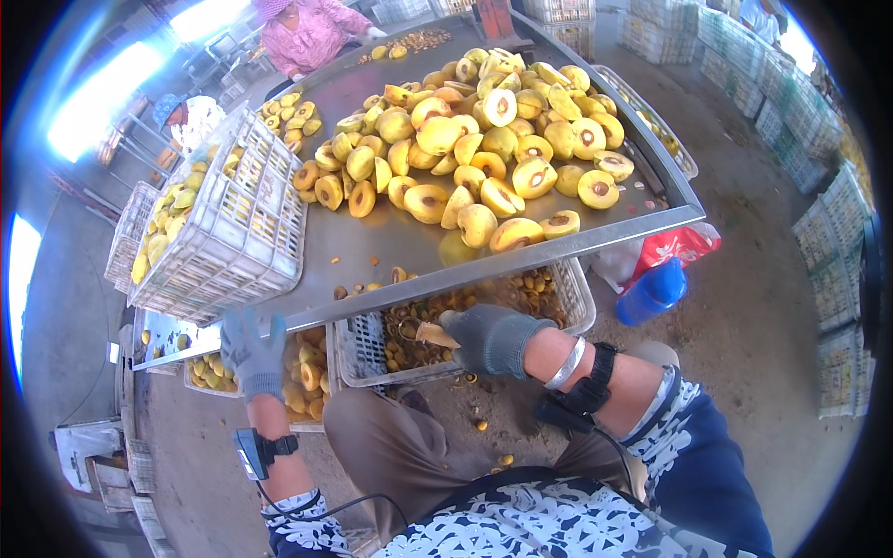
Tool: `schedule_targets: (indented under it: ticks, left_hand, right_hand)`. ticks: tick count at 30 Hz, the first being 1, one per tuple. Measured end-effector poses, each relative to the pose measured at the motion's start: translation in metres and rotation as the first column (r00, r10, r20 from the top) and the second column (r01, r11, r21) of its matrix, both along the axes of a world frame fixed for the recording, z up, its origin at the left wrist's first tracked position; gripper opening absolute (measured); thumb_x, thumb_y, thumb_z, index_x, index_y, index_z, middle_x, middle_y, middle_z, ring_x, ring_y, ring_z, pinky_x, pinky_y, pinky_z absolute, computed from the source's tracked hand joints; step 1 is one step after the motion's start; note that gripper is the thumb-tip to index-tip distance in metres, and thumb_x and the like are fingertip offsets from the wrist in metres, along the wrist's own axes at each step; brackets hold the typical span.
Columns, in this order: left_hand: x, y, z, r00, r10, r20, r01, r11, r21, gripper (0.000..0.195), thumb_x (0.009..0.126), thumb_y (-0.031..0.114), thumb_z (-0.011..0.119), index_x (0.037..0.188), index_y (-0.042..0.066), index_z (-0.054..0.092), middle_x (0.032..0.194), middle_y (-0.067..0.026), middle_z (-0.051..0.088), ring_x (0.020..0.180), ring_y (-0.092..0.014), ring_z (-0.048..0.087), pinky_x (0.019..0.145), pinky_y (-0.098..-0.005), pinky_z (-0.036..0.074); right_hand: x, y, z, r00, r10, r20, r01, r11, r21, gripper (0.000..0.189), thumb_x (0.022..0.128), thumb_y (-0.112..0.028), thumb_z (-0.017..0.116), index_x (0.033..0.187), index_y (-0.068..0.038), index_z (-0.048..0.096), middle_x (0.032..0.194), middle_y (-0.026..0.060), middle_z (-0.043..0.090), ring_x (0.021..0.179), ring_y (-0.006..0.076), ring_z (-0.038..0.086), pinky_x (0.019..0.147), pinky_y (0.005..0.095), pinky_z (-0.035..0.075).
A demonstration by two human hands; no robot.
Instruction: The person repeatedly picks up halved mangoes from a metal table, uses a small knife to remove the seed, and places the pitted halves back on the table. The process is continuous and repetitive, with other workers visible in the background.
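Note:
My left hand [252, 352], in a grey knit glove, is at the table's front edge, just below a white plastic crate [241, 223]. Its fingers are spread and slightly blurred, with nothing seen in them. In my gloved right hand [492, 340] is a pitting tool's wooden handle [437, 335]; a looped metal end appears to point left. That hand hovers over a lower crate [584, 296] holding pits and scraps [513, 301]. Many halved yellow peaches [438, 134], some with the pit showing, are heaped on the metal table [335, 240].
Below the table's left part stands a crate of peach halves [305, 373]. A blue bottle [652, 291] and a red bag [677, 247] are at right. Across the table is a person in pink [307, 38]; another person [195, 118] is farther left. Stacked crates [774, 97] line the right.

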State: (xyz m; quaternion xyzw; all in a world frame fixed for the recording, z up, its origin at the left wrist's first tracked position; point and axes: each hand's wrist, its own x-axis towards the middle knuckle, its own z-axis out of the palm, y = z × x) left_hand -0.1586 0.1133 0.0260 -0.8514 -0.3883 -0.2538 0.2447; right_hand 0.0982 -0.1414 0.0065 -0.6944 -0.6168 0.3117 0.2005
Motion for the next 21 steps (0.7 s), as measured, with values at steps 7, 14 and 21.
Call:
schedule_targets:
  ticks: [7, 14, 21]
  left_hand:
    - [0.147, 0.017, -0.001, 0.725, -0.224, 0.652, 0.685, 0.128, -0.718, 0.044, 0.088, 0.025, 0.065, 0.127, 0.007, 0.053, 0.118, -0.0146, 0.057, 0.108, -0.021, 0.058, 0.094, -0.0314, 0.046]
    - [0.266, -0.004, -0.018, 0.86, -0.486, 0.158, 0.446, 0.563, -0.695, 0.056, 0.084, 0.033, 0.064, 0.133, 0.013, 0.048, 0.135, -0.0155, 0.051, 0.121, -0.033, 0.051, 0.102, -0.04, 0.041]
    - [0.277, 0.012, -0.04, 0.843, -0.534, 0.057, 0.376, 0.511, -0.773, 0.067, 0.078, 0.022, 0.069, 0.139, 0.014, 0.043, 0.138, -0.0205, 0.046, 0.126, -0.034, 0.047, 0.107, -0.0374, 0.038]
  right_hand:
    - [0.014, 0.006, 0.003, 0.996, -0.065, -0.056, 0.07, 0.994, 0.085, 0.033, 0.08, -0.02, 0.06, 0.108, -0.003, 0.055, 0.097, 0.0242, 0.065, 0.096, 0.0416, 0.061, 0.083, 0.0445, 0.048]
    - [0.03, -0.006, -0.002, 0.988, -0.138, -0.072, 0.143, 0.988, 0.063, 0.04, 0.079, -0.021, 0.065, 0.113, -0.003, 0.054, 0.099, 0.0245, 0.064, 0.097, 0.0404, 0.062, 0.083, 0.0434, 0.049]
    - [0.041, -0.018, -0.007, 0.988, -0.14, -0.059, 0.145, 0.984, 0.106, 0.043, 0.079, -0.022, 0.066, 0.115, -0.003, 0.053, 0.096, 0.0242, 0.064, 0.093, 0.041, 0.062, 0.082, 0.0427, 0.05]
